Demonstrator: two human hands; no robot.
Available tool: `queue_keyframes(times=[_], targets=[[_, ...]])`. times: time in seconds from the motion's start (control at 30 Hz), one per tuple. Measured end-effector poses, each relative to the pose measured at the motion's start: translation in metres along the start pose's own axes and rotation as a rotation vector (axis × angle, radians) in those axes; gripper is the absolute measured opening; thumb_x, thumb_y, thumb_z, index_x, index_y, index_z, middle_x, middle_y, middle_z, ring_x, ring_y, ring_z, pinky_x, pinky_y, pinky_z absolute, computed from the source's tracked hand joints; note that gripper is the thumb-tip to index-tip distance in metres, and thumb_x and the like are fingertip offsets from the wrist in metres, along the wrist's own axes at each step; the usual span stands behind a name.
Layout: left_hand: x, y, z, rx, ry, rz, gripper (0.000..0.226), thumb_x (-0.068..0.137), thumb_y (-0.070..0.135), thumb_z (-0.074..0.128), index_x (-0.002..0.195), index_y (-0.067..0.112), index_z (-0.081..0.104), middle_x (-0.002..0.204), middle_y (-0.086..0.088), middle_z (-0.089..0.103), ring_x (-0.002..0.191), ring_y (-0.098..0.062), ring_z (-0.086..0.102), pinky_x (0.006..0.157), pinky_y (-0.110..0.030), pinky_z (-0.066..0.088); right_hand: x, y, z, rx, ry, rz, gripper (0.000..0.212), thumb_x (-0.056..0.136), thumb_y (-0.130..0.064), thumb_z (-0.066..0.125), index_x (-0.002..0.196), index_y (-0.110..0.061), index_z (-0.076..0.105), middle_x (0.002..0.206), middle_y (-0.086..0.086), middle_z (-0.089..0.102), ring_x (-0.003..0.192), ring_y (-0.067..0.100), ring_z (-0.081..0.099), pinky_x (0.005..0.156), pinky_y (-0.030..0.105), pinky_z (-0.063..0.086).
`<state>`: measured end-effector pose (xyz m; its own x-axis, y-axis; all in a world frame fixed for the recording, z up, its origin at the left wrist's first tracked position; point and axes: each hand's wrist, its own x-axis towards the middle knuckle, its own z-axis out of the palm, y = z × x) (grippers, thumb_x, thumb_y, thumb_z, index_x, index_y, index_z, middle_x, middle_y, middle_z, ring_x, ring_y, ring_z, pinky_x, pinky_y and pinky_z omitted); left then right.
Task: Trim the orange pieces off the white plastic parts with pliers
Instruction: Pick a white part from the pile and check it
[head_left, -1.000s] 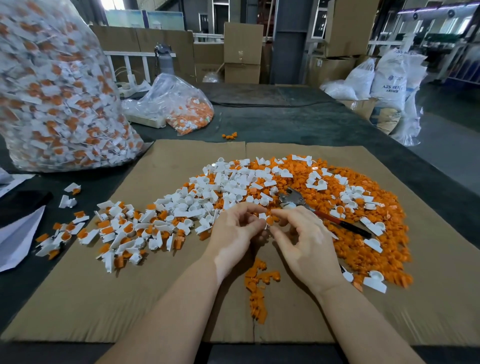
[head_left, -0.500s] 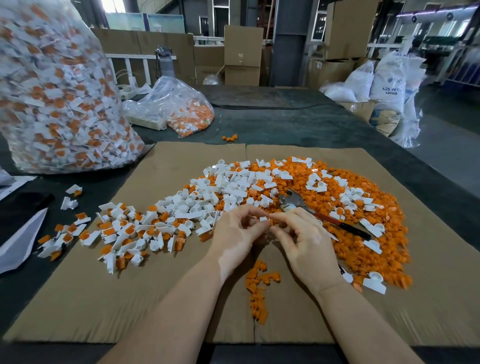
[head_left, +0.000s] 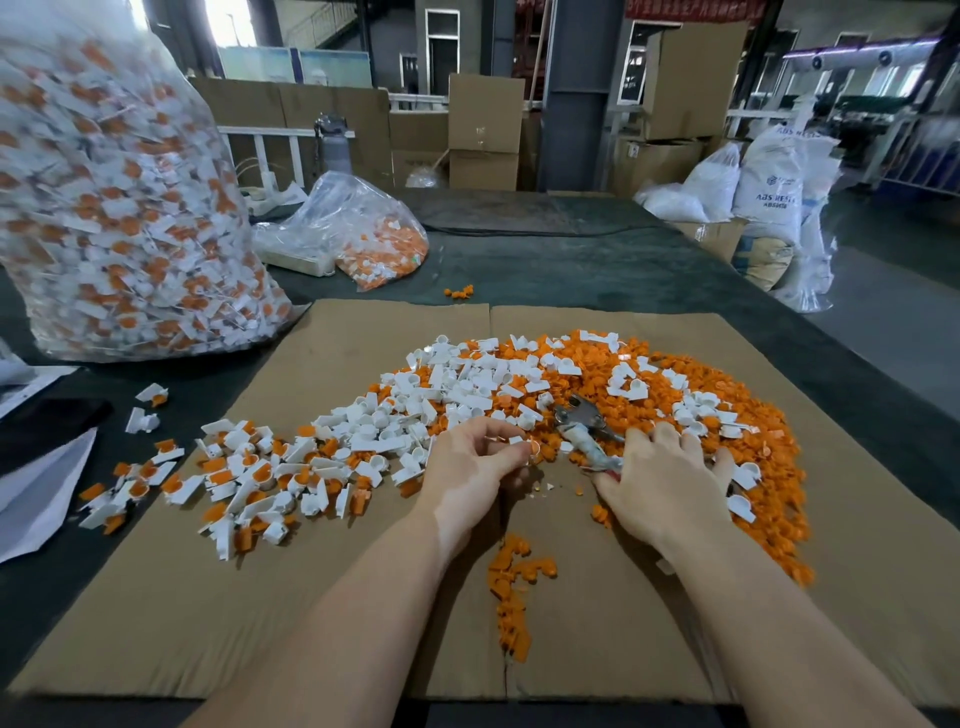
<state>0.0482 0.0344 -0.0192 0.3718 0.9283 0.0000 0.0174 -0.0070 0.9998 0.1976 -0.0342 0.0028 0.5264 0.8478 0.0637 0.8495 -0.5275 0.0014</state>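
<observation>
Cardboard sheeting (head_left: 332, 597) is covering the dark surface (head_left: 597, 270) of a warehouse bench, with stacked boxes and white sacks standing blurred behind. At far left a big clear bag (head_left: 119, 208) of untrimmed parts is bulging beside the sheet, and a smaller bag (head_left: 363, 234) is lying further back. Moving right, a drift of white plastic parts (head_left: 322, 457), many still carrying orange pieces, is trailing across the cardboard toward the centre. There the left hand (head_left: 467, 473) is pinching one small white part (head_left: 522, 444) with its orange tab between curled fingertips, so this grip is narrow and closed on the workpiece. Just to its right the pliers (head_left: 587, 431) are lying on the heap, metal head pointing up and away to the left, handles running down and to the right under the right hand (head_left: 665, 483). That hand is spreading flat over the handles, fingers straight, not yet wrapped round them. The right hand is plainly the nearer one to the tool; the held part is sitting just left of the pliers' head. Beyond lies the mass of trimmed orange pieces (head_left: 753, 467).
</observation>
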Motion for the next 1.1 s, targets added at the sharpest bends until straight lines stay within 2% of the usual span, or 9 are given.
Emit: queue_keyframes(times=[0.13,0.23,0.3,0.4,0.5,0.57,0.9,1.0,1.1], targets=[[0.005,0.003,0.001,-0.090,0.031,-0.074,0.010,0.082,0.008,0.070,0.090,0.011,0.065,0.065,-0.002,0.066,0.058,-0.009,0.062,0.058,-0.020,0.052,0.000,0.002,-0.007,0.036,0.046,-0.037,0.041,0.093,-0.046,0.043,0.116,-0.012,0.047,0.130,0.012,0.044,0.120,0.029,0.038,0.101,0.041,0.033],[0.007,0.007,0.000,-0.197,0.053,-0.136,0.011,0.083,0.007,0.069,0.093,0.009,0.064,0.061,-0.001,0.064,0.055,-0.011,0.059,0.053,-0.021,0.051,-0.001,0.002,-0.019,0.201,0.047,-0.091,0.034,0.094,-0.044,0.042,0.104,-0.012,0.045,0.111,0.010,0.053,0.100,0.024,0.049,0.079,0.032,0.041],[0.008,0.011,-0.001,-0.269,0.062,-0.168,0.012,0.085,0.005,0.067,0.096,0.006,0.064,0.059,-0.002,0.063,0.053,-0.012,0.058,0.048,-0.021,0.050,-0.004,0.001,-0.029,0.376,-0.045,-0.149,0.032,0.095,-0.044,0.042,0.095,-0.013,0.048,0.092,0.005,0.057,0.079,0.018,0.052,0.061,0.029,0.038],[0.010,0.016,-0.002,-0.279,0.084,-0.182,0.014,0.086,0.005,0.066,0.099,0.006,0.064,0.065,-0.005,0.064,0.056,-0.012,0.058,0.049,-0.021,0.051,-0.010,-0.002,-0.041,0.630,-0.235,-0.218,0.036,0.095,-0.042,0.045,0.089,-0.008,0.058,0.073,0.004,0.058,0.061,0.014,0.053,0.057,0.029,0.038],[0.013,0.019,-0.003,-0.267,0.093,-0.186,0.010,0.087,0.006,0.064,0.097,0.007,0.064,0.063,-0.005,0.062,0.052,-0.012,0.055,0.059,-0.032,0.054,-0.016,-0.005,-0.048,0.796,-0.369,-0.233,0.033,0.095,-0.033,0.047,0.078,-0.007,0.059,0.047,-0.008,0.047,0.038,0.003,0.041,0.041,0.015,0.032],[0.014,0.020,-0.004,-0.262,0.109,-0.185,0.007,0.088,0.005,0.063,0.094,0.008,0.064,0.060,-0.004,0.062,0.051,-0.013,0.054,0.060,-0.033,0.052,-0.017,-0.007,-0.053,0.859,-0.428,-0.238,0.034,0.096,-0.029,0.046,0.071,-0.009,0.055,0.041,-0.012,0.045,0.035,0.000,0.040,0.038,0.011,0.031],[0.014,0.021,-0.004,-0.272,0.152,-0.220,0.009,0.088,0.000,0.060,0.097,0.002,0.062,0.067,-0.010,0.062,0.049,-0.010,0.054,0.046,-0.022,0.050,-0.018,-0.006,-0.056,0.900,-0.595,-0.250,0.024,0.094,-0.019,0.047,0.076,-0.007,0.057,0.048,-0.009,0.053,0.042,0.003,0.049,0.041,0.013,0.037],[0.013,0.023,-0.002,-0.294,0.154,-0.233,0.010,0.088,-0.001,0.059,0.098,0.000,0.060,0.073,-0.012,0.061,0.049,-0.010,0.053,0.043,-0.020,0.049,-0.016,-0.007,-0.056,0.854,-0.584,-0.255,0.019,0.092,-0.016,0.049,0.091,0.000,0.061,0.066,0.001,0.061,0.053,0.009,0.057,0.046,0.016,0.042],[0.012,0.023,0.000,-0.290,0.171,-0.226,0.009,0.087,-0.003,0.060,0.096,0.000,0.062,0.073,-0.010,0.062,0.048,-0.008,0.054,0.046,-0.019,0.050,-0.016,-0.009,-0.052,0.803,-0.520,-0.255,0.014,0.091,-0.017,0.050,0.087,-0.005,0.057,0.068,0.003,0.062,0.054,0.010,0.058,0.049,0.019,0.044]])
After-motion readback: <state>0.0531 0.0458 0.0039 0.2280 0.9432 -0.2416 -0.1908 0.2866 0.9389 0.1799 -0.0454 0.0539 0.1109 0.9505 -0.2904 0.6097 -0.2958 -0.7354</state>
